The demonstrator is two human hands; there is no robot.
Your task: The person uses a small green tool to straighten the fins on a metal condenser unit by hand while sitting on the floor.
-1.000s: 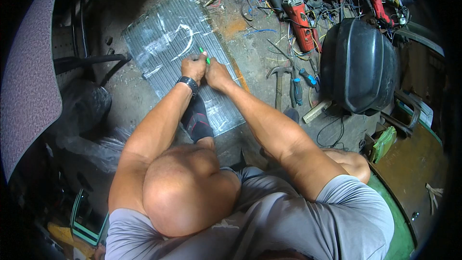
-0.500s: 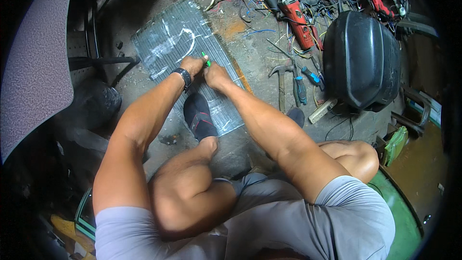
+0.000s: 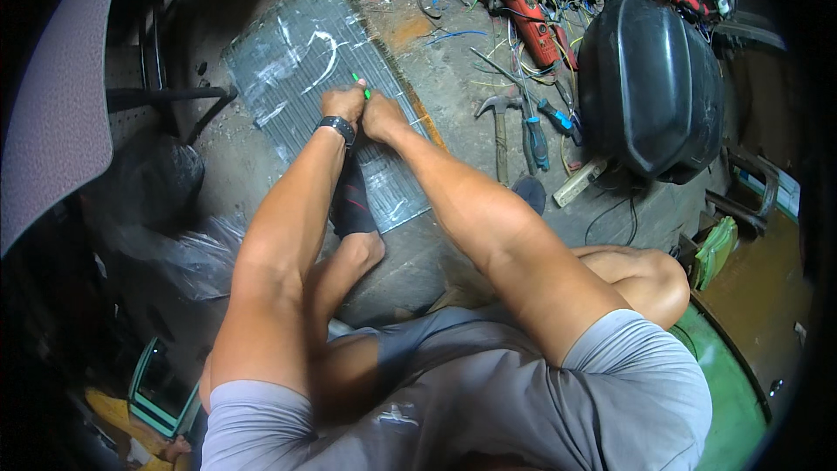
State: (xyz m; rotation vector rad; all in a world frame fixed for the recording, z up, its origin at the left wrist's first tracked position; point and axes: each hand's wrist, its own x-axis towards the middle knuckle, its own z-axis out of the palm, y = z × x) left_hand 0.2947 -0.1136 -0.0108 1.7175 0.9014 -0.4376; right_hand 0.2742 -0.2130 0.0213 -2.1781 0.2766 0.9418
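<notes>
Both your hands in the head view, left (image 3: 343, 105) and right (image 3: 382, 114), look closed around a slim green stick (image 3: 367, 95) between your thumbs, above a ribbed panel (image 3: 292, 68), the stick probably light and stiff, best pinched mid-length.

The fisheye head view looks steeply down from close above the grey shirt (image 3: 514, 392), toward the ribbed panel (image 3: 301, 74) farther off. Near left seems too dark to read.

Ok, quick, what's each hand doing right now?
Left hand: closed, against a slim, bright-green, stick-like object.
Right hand: closed, also against it; which hand grips it cannot be told.
</notes>
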